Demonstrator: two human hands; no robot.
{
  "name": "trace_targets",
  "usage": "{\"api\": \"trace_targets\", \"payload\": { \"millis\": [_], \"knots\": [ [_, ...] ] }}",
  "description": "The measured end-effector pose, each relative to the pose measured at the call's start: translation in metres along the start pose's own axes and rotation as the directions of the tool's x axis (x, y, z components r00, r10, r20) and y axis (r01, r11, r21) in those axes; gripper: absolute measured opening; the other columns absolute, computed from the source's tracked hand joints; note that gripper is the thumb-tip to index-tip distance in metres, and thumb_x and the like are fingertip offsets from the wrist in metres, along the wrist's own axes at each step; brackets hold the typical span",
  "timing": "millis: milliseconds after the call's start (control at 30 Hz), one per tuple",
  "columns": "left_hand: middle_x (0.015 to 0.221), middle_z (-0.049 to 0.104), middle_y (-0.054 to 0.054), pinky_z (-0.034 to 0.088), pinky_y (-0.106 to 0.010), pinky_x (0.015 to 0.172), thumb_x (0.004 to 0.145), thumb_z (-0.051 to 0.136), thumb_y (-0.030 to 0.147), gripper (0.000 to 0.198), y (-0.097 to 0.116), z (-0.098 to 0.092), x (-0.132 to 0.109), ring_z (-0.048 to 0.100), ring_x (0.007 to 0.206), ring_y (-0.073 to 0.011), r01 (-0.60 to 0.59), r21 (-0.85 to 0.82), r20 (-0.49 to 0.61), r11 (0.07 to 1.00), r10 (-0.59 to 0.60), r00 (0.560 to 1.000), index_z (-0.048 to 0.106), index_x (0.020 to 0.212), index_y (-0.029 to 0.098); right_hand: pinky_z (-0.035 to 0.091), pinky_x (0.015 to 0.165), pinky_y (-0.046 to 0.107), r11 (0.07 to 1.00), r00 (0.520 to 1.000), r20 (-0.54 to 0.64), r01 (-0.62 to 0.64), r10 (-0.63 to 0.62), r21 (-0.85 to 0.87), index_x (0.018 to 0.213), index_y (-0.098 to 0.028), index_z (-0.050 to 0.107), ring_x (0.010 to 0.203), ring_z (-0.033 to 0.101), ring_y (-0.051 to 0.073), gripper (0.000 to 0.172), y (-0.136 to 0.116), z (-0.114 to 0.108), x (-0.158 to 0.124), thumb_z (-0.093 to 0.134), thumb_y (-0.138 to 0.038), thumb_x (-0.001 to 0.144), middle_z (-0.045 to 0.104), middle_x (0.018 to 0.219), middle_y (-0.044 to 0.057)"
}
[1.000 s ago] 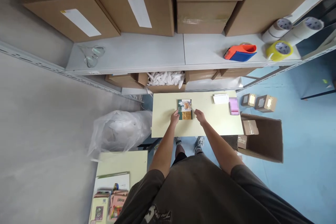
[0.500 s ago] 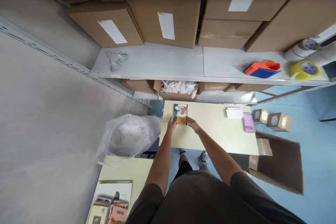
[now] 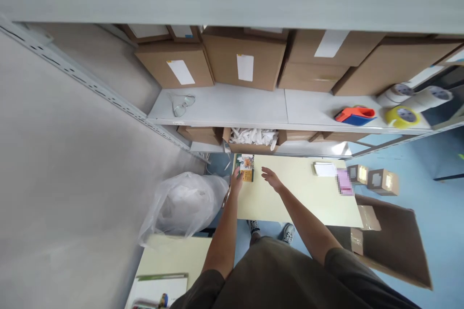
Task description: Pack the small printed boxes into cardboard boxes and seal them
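Observation:
A small book (image 3: 247,168) with a green, white and orange-yellow illustrated cover lies at the far left end of the pale yellow table (image 3: 290,198). My left hand (image 3: 237,181) grips its left edge, fingers partly hidden against the cover. To the right of the book, and apart from it, my right hand (image 3: 271,178) hovers over the tabletop with fingers spread and nothing in them. White papers (image 3: 325,169) and a pink-purple pack (image 3: 344,182), blurred out in part, sit at the table's right end.
Above the table a grey shelf (image 3: 224,106) holds cardboard boxes (image 3: 246,70), safety glasses (image 3: 183,105), an orange-blue tape dispenser (image 3: 355,116) and tape rolls (image 3: 403,117). A plastic bag (image 3: 184,205) bulges on the left. An open carton (image 3: 397,241) stands at right.
The book has shifted to the left end of the table with my left hand on it. My right hand has let go of its right edge. The camera view has tilted up.

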State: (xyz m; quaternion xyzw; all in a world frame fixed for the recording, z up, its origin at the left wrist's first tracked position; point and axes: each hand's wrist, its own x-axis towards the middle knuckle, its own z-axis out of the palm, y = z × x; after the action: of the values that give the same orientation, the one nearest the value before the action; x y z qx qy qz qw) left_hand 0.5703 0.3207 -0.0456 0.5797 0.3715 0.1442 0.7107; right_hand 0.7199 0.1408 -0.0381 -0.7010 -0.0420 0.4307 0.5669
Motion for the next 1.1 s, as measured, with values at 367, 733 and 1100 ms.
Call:
{"api": "trace_targets", "payload": {
  "millis": [367, 733, 1100],
  "knots": [
    [0.171, 0.043, -0.014, 0.033, -0.051, 0.128, 0.091, 0.075, 0.062, 0.078, 0.048, 0.159, -0.008, 0.038, 0.160, -0.0333, -0.146, 0.109, 0.269, 0.983, 0.112, 0.957, 0.050, 0.158, 0.030, 0.052, 0.112, 0.056, 0.940, 0.876, -0.357, 0.340, -0.323, -0.017, 0.134, -0.032, 0.072, 0.130, 0.068, 0.034, 0.061, -0.051, -0.167, -0.102, 0.081, -0.053, 0.078, 0.067, 0.150, 0.012],
    [0.169, 0.044, -0.014, 0.037, -0.051, 0.126, 0.089, 0.076, 0.062, 0.079, 0.105, 0.352, -0.023, 0.042, 0.156, -0.0369, -0.289, 0.134, 0.352, 0.948, 0.227, 0.908, 0.051, 0.157, 0.032, 0.057, 0.106, 0.052, 0.867, 0.743, -0.472, 0.489, -0.474, -0.100, 0.139, -0.032, 0.069, 0.133, 0.065, 0.032, 0.058, -0.088, -0.351, -0.132, 0.073, -0.047, 0.084, 0.069, 0.145, 0.011],
    [0.162, 0.052, -0.017, 0.045, -0.051, 0.120, 0.086, 0.071, 0.073, 0.082, 0.102, 0.384, -0.037, 0.050, 0.151, -0.0381, -0.325, 0.194, 0.209, 0.925, 0.285, 0.935, 0.056, 0.154, 0.031, 0.044, 0.122, 0.047, 0.670, 0.686, -0.135, 0.617, -0.715, -0.413, 0.119, -0.030, 0.081, 0.134, 0.064, 0.036, 0.047, -0.285, -0.433, -0.023, 0.079, -0.020, 0.073, 0.077, 0.133, 0.006]
  ]
}}
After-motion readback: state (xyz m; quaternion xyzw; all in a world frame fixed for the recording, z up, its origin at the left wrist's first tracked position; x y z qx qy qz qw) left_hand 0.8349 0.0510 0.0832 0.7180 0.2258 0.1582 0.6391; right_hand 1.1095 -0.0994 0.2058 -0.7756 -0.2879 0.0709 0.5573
